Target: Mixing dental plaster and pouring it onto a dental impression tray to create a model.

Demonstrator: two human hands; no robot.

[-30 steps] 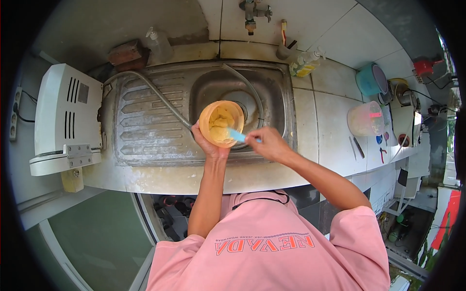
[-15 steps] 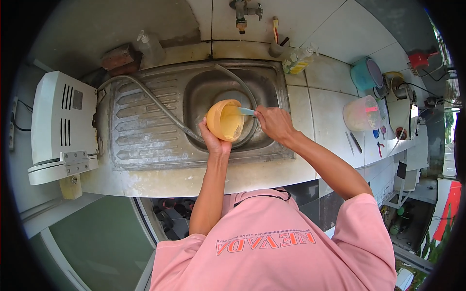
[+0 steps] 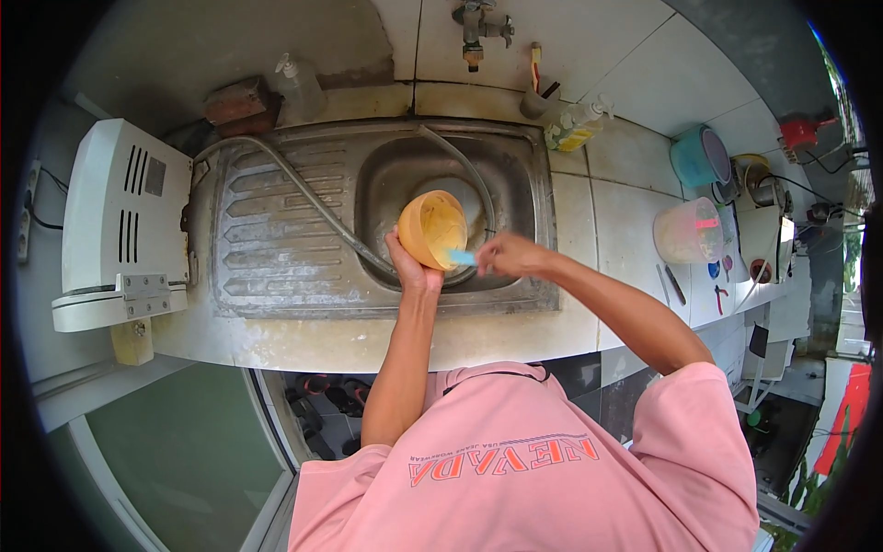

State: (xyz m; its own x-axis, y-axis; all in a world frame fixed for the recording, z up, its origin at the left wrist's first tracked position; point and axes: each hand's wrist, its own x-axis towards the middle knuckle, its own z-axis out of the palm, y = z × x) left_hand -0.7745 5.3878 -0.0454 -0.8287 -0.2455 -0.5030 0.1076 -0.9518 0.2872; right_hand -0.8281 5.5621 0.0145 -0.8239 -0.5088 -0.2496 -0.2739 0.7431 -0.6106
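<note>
My left hand point(image 3: 412, 259) grips a yellow-orange rubber-looking bowl point(image 3: 419, 221) from below and the left, tilted toward the right over the stainless sink point(image 3: 375, 158). A yellow paste coats the inside of the bowl. My right hand point(image 3: 506, 254) holds a light blue spatula point(image 3: 460, 257), its end at the lower right inside of the bowl; the spatula is slightly blurred. A grey hose point(image 3: 280, 164) runs behind the bowl across the drainboard and into the basin.
A tap point(image 3: 473, 41) is on the back wall, with soap bottles point(image 3: 575, 124), a toothbrush cup point(image 3: 538, 99) and a brick point(image 3: 237, 103) below. A white appliance point(image 3: 124, 221) stands left; a pink tub point(image 3: 685, 230), blue container point(image 3: 701, 156) and tools point(image 3: 673, 283) lie right.
The bowl has tipped from facing up to facing right. My right hand and the spatula moved up half a second ago and are now lower again.
</note>
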